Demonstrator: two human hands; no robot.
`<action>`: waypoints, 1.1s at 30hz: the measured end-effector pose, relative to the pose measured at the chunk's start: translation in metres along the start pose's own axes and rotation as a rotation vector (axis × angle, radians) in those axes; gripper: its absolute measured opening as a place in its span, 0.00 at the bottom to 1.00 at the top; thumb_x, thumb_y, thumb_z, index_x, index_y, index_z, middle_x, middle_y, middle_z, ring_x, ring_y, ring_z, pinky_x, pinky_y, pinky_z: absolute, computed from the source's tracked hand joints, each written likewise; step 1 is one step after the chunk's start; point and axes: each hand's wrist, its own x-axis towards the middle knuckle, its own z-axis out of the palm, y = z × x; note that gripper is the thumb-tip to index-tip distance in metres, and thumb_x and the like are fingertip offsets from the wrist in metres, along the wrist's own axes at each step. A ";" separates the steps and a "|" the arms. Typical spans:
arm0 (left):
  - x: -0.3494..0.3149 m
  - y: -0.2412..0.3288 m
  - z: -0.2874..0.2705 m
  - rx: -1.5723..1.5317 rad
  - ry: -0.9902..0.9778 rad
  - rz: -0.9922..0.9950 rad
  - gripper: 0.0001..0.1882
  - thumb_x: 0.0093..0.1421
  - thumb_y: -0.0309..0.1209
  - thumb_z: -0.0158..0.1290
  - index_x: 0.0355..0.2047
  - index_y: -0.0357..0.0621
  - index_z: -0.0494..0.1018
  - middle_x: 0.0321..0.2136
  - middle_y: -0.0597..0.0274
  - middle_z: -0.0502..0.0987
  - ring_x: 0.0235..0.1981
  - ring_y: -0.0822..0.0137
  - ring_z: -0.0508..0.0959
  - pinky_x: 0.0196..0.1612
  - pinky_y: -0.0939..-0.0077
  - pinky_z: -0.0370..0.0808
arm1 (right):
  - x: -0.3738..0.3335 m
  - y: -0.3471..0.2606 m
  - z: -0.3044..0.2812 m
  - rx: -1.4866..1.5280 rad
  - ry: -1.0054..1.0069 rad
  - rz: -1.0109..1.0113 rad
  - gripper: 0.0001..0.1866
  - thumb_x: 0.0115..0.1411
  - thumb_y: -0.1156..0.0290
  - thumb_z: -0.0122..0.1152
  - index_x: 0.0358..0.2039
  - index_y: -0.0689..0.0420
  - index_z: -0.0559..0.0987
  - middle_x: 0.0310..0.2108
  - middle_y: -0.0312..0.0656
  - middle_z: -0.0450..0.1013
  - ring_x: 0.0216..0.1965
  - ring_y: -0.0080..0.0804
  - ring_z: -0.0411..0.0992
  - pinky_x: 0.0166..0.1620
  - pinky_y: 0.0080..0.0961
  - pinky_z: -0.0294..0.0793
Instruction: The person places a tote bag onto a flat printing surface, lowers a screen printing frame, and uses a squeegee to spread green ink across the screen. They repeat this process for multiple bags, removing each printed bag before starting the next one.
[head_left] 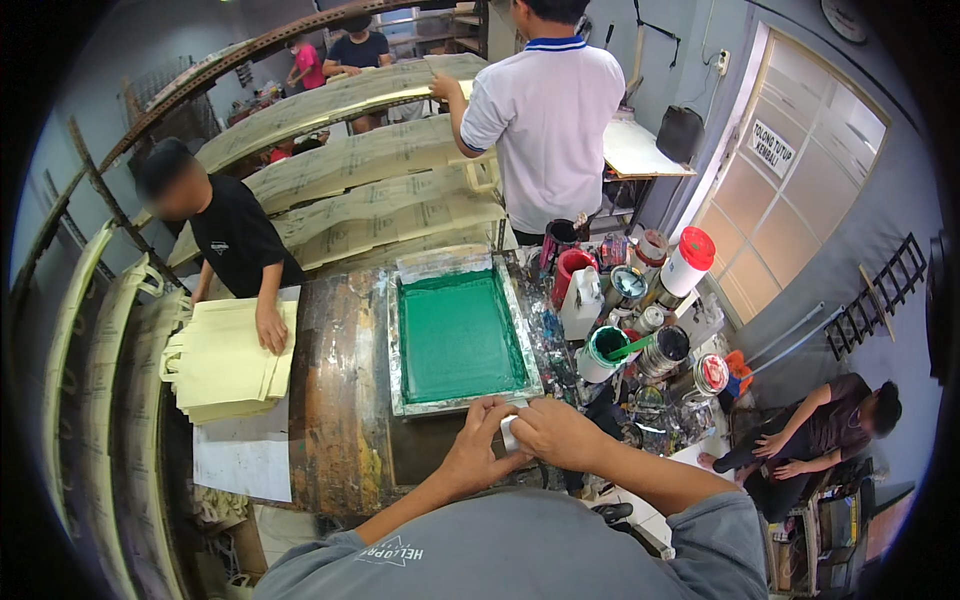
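Hands meet at the near edge of a worn, paint-stained counter point(340, 400), seen from above by the person wearing the camera. The left hand point(478, 440) and the right hand point(553, 432) are both curled closed around a small white object point(509, 432), pinched between the fingers of the two; what the object is cannot be told, since the fingers hide most of it. It sits just in front of the near rim of a screen-printing frame point(462, 405), a metal-edged rectangle lying flat on the counter with its mesh covered in green ink. To the right of the frame, crowded close together, stand ink tins and pots, among them an open white tub of green ink point(603, 350) with a stick in it, a red jug point(570, 268) and a white bottle with a red cap point(687, 262). To the left, on the same counter, a person in a black shirt rests one hand point(270, 328) on a stack of cream cloth bags point(225, 365). Beyond the frame, long rows of cream printed bags point(380, 215) lie flat along curved tables, where a person in a white shirt point(548, 120) stands facing away. At the lower right, another person point(820, 425) sits on the floor.
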 end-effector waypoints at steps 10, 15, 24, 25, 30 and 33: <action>-0.006 -0.031 0.001 -1.200 0.111 -0.442 0.17 0.67 0.26 0.62 0.54 0.45 0.73 0.55 0.56 0.76 0.56 0.60 0.78 0.60 0.62 0.77 | -0.021 -0.041 -0.001 0.125 0.360 0.210 0.28 0.61 0.53 0.72 0.52 0.61 0.78 0.50 0.49 0.73 0.54 0.49 0.70 0.60 0.44 0.66; -0.005 -0.016 -0.038 -1.130 0.090 -0.347 0.06 0.71 0.27 0.59 0.46 0.41 0.79 0.45 0.60 0.81 0.45 0.72 0.80 0.51 0.72 0.78 | -0.026 -0.052 -0.032 0.474 0.297 0.189 0.26 0.65 0.55 0.69 0.53 0.62 0.77 0.51 0.52 0.75 0.55 0.53 0.70 0.64 0.49 0.62; 0.005 0.004 -0.037 -0.260 0.182 -0.138 0.05 0.65 0.27 0.66 0.36 0.38 0.83 0.30 0.65 0.78 0.33 0.76 0.75 0.39 0.79 0.71 | -0.091 -0.041 -0.012 0.355 -0.012 0.990 0.30 0.58 0.40 0.71 0.38 0.59 0.85 0.33 0.49 0.81 0.41 0.54 0.77 0.56 0.43 0.73; 0.010 0.007 -0.032 -0.184 0.187 -0.051 0.05 0.64 0.27 0.66 0.35 0.38 0.83 0.30 0.65 0.78 0.33 0.75 0.75 0.38 0.78 0.71 | -0.100 -0.041 0.001 0.265 0.292 0.877 0.27 0.58 0.42 0.72 0.31 0.58 0.84 0.23 0.45 0.76 0.28 0.54 0.74 0.41 0.41 0.76; 0.009 0.065 -0.080 -0.250 0.408 0.549 0.05 0.56 0.20 0.63 0.28 0.43 0.78 0.30 0.57 0.78 0.33 0.60 0.76 0.34 0.64 0.72 | -0.105 -0.110 -0.115 -0.292 0.471 0.479 0.25 0.47 0.51 0.84 0.18 0.52 0.75 0.19 0.35 0.70 0.19 0.39 0.66 0.37 0.34 0.76; 0.001 0.095 -0.132 -0.337 0.416 0.894 0.06 0.55 0.33 0.68 0.33 0.61 0.83 0.31 0.74 0.77 0.36 0.70 0.73 0.39 0.70 0.67 | -0.098 -0.151 -0.172 -0.492 0.453 0.320 0.24 0.47 0.52 0.83 0.18 0.53 0.75 0.19 0.36 0.71 0.20 0.40 0.67 0.38 0.36 0.75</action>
